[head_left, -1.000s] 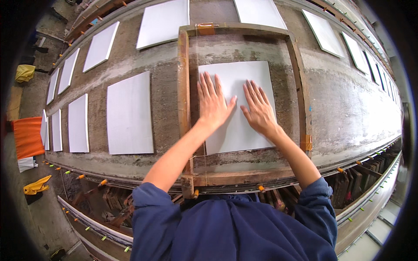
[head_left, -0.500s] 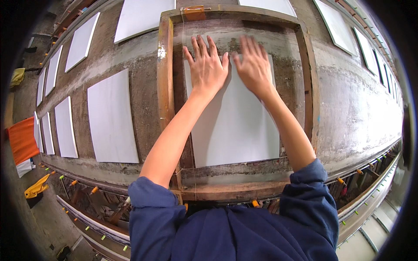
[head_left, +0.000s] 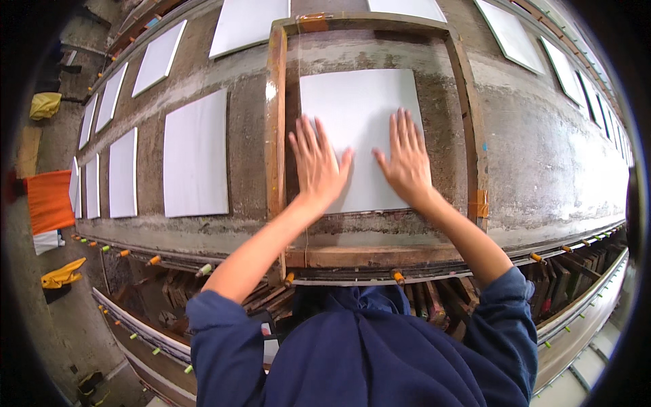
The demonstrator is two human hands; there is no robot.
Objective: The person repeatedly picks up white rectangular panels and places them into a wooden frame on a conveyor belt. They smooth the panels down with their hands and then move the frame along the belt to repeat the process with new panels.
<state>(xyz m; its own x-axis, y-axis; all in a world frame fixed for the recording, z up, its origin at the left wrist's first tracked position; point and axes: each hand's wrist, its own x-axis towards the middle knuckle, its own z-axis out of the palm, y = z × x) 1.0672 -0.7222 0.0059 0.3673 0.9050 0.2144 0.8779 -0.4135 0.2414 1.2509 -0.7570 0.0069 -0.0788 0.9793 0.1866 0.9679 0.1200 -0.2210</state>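
A white rectangular panel lies flat on the long stained table, inside a wooden frame. Palm down near the panel's left edge is my left hand, its fingers stretched out and slightly apart. My right hand lies the same way along the right edge, fingers extended and thumb pointing inward. Both hands appear to rest on the panel and grip nothing. Orange-brown tape wraps the frame's far left corner, and a thin thread runs down by its left side.
More white panels lie in rows on the table, left, far and right. Colored pegs line the near edge, above a rack of wooden frames. An orange cloth and a yellow cloth are at the left.
Both hands have slid from the panel's far end toward me, to about its middle and lower part. My view has shifted, and the far edge of the panel now shows.
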